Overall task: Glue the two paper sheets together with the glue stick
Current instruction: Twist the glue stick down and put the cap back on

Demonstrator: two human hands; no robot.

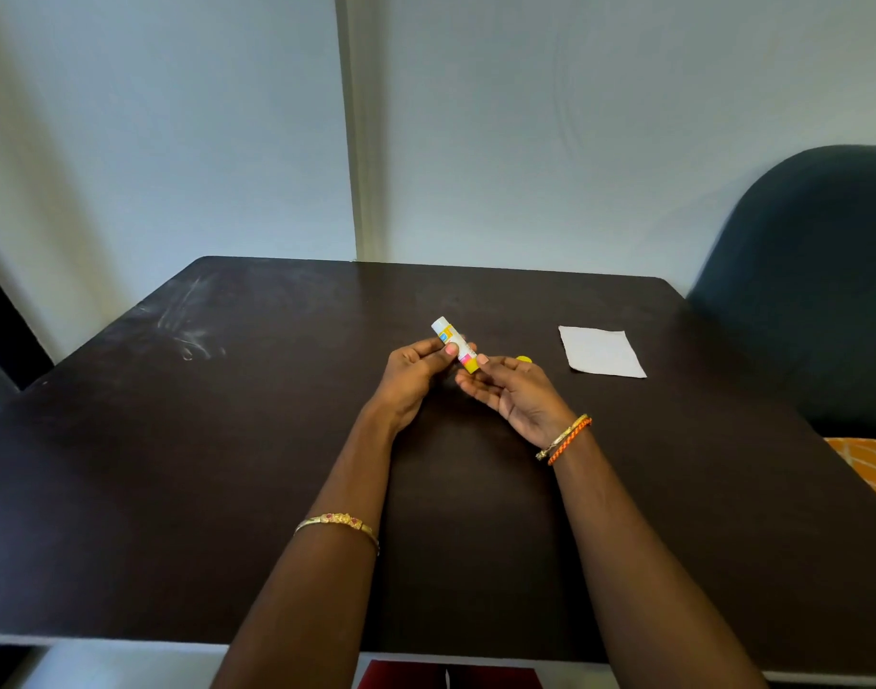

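Between your two hands, above the middle of the dark table [227, 464], sits the glue stick [454, 343]. Your left hand [416, 375] has its thumb and fingers closed around the stick's middle, holding it tilted so the white end points up and away from you and the yellow end points down toward your right hand [513, 390]. Your right hand lies palm up just beside that lower end, fingers loosely spread, with a fingertip [482, 359] touching or nearly touching the yellow base; you cannot tell whether it actually pinches the stick. Just past your right hand's fingers, a small yellow cap [524, 360] rests on the table, partly hidden by the hand. Farther out to the right of the grip, well apart from both hands, lies the white paper [602, 351], flat on the tabletop; whether it is one sheet or two stacked cannot be told. You wear a gold bangle [337, 522] on your left forearm, and gold and orange bracelets [565, 438] on your right wrist. A dark chair [803, 271] stands beyond the table's right edge.
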